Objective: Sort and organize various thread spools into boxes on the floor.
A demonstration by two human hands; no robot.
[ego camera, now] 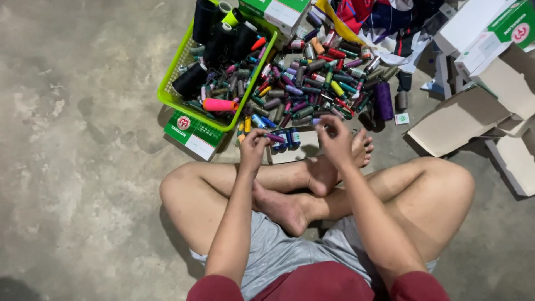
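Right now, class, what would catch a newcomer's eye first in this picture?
A bright heap of thread spools spills over the concrete floor ahead of the crossed legs. Left of it, a lime-green basket holds big black cones. The left hand pinches a purple spool; the right hand hovers beside it.

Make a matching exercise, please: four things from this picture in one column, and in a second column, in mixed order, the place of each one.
Things:
1. left hand
2. lime green basket
3. purple spool
4. brown cardboard boxes

Places:
A. at the right edge of the pile of small thread spools, standing on the floor
B. on the floor to the right of the person's knee
C. holding a small dark spool above the open box in front of the feet
D. left of the pile, filled with big black cones

Pairs: 1-C, 2-D, 3-A, 4-B
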